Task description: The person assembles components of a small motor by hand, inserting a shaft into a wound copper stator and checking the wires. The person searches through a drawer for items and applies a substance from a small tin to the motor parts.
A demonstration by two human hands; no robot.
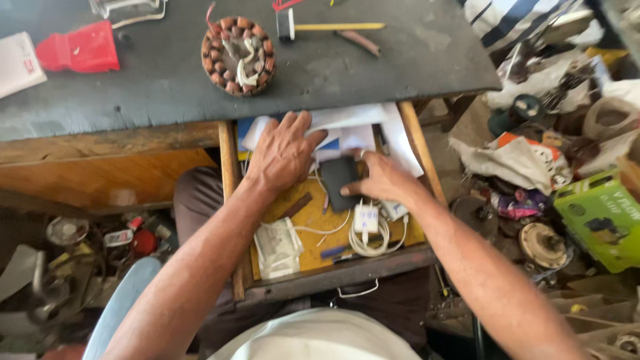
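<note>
You're mid-rummage in the open wooden drawer (413, 143), centre of frame. Your right hand (381, 179) has its grip closed on the right edge of the flat black rectangular case (339, 181), thumb on the lower edge; looks like lifting it clear comes next, needing a firmer pinch. Your left hand (283, 152) lies spread flat on the white papers (353, 119), just left of the case.

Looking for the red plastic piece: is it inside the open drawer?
No, the red plastic piece lies on the dark tabletop, outside the drawer.
</note>
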